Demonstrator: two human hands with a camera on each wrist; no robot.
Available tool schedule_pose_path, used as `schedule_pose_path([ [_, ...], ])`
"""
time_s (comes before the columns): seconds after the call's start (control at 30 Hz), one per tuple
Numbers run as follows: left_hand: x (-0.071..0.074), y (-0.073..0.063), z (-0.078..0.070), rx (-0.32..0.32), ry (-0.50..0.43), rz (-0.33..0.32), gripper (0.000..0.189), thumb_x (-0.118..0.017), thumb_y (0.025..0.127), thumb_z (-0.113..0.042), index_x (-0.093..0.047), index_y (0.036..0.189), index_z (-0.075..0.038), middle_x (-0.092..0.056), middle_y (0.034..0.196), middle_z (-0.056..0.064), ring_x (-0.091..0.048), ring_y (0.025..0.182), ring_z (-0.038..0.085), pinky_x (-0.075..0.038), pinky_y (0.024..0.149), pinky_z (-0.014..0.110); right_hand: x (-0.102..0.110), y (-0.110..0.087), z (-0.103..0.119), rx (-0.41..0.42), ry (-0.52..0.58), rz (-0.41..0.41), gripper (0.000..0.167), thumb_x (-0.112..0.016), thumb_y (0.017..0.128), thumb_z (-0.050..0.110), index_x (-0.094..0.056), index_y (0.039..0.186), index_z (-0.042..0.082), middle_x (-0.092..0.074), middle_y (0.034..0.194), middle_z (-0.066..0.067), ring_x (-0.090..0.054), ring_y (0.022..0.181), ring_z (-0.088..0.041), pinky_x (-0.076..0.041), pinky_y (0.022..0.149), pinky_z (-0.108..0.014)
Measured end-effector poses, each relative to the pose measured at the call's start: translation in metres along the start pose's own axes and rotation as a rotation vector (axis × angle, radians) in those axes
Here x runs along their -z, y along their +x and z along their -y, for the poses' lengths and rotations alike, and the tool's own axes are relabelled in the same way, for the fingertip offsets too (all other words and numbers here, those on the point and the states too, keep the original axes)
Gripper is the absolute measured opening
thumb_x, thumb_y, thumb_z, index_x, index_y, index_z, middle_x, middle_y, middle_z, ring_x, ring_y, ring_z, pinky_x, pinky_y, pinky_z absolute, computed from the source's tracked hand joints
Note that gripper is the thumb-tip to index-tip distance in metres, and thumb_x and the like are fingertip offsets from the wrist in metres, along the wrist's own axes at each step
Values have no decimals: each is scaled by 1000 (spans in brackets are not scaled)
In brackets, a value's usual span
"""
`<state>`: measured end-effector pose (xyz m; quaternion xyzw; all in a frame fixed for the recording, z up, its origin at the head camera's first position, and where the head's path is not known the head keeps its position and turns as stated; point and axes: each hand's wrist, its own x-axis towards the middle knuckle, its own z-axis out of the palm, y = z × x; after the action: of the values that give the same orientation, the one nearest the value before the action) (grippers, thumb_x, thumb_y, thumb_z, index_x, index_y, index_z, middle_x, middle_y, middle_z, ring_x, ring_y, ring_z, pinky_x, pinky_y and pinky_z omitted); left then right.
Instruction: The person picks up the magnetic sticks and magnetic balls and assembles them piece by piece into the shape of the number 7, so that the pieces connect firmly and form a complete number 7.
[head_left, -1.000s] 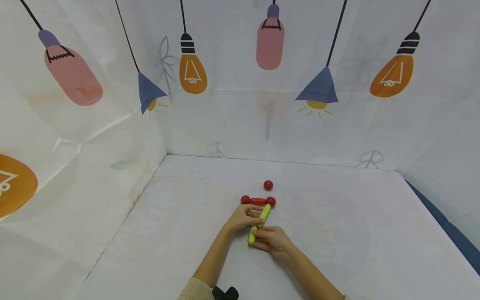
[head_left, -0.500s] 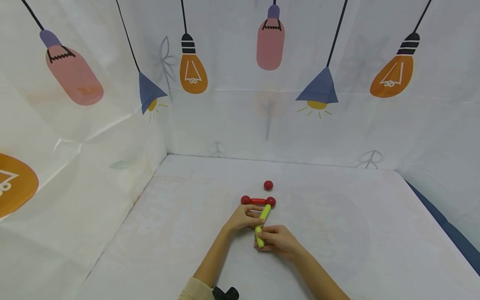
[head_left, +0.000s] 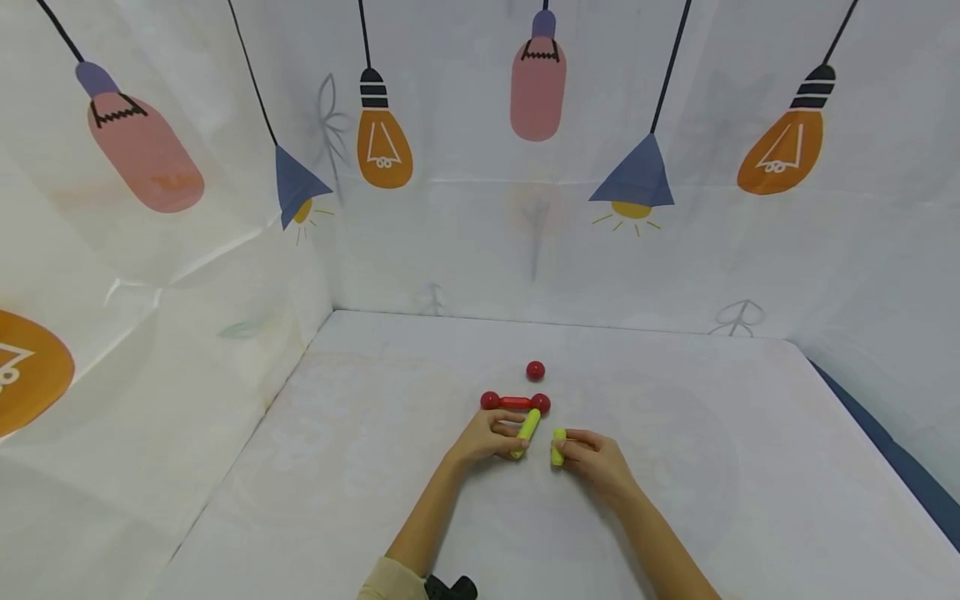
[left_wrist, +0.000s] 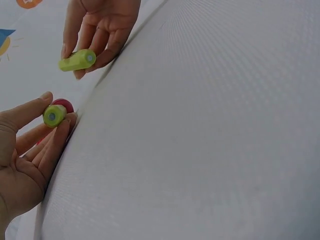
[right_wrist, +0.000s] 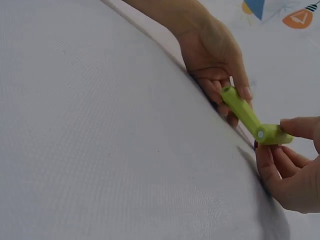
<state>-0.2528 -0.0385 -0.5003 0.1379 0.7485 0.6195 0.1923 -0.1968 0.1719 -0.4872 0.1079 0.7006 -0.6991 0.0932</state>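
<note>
My left hand pinches a yellow-green rod that slants up toward a red ball; its far end appears to touch that ball. A short red rod joins this ball to another red ball on the left. To the right, my right hand holds a second yellow-green rod between thumb and fingers, with a gap between the two rods in the head view. Small grey discs show on the rod ends, as on the right hand's rod in the left wrist view.
A loose red ball lies just beyond the joined pieces on the white table. White sheets printed with lamps, such as an orange bulb, hang behind and at the left. A black object sits by the left sleeve.
My right hand has carried its yellow-green rod away from the left hand's rod, to the right and slightly forward, turning it more upright in the view. The left hand has stayed put.
</note>
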Motion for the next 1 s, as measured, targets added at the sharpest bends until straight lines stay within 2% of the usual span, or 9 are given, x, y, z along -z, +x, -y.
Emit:
schedule_pose_path([
  [0.13,1,0,0,0,6,1,43,-73,79,-7,-60,118,5,-69,96,16,-66,81,16,-56,67,31,5,3,1,0,-46,-99,46,-66,87,11,-51,125,-9,-67,102,-14,-63,81,-11,-53,73,-24],
  [0.23,1,1,-1,-2,0,10,43,-72,79,-4,-59,118,8,-68,97,19,-66,82,17,-56,67,33,9,6,1,46,-110,-143,46,-68,85,9,-52,125,-7,-66,97,-12,-62,78,-9,-52,70,-20],
  [0.4,1,-1,-1,2,-12,9,44,-73,78,-4,-59,119,7,-68,96,17,-65,81,15,-56,65,32,17,10,-3,221,-357,-164,34,-71,82,8,-62,112,-6,-67,95,-12,-58,80,-10,-47,69,-15],
  [0.57,0,-1,-1,9,3,-8,44,-75,78,-9,-61,118,2,-68,95,12,-65,82,16,-56,66,31,23,12,-6,341,-599,-159,20,-72,80,7,-68,97,-2,-67,91,-10,-58,79,-17,-48,70,-24],
  [0.73,0,-1,0,17,6,-13,44,-76,77,-10,-62,117,1,-68,95,11,-65,83,17,-56,67,31,24,12,-4,355,-701,-130,26,-73,79,9,-66,101,-3,-67,95,-11,-58,84,-21,-49,75,-33],
  [1.0,0,0,2,15,-4,-14,43,-75,78,-10,-62,118,1,-68,96,12,-66,83,18,-56,66,31,20,17,-1,359,-818,-94,34,-74,79,13,-64,106,-5,-62,96,-11,-55,83,-20,-49,76,-36],
])
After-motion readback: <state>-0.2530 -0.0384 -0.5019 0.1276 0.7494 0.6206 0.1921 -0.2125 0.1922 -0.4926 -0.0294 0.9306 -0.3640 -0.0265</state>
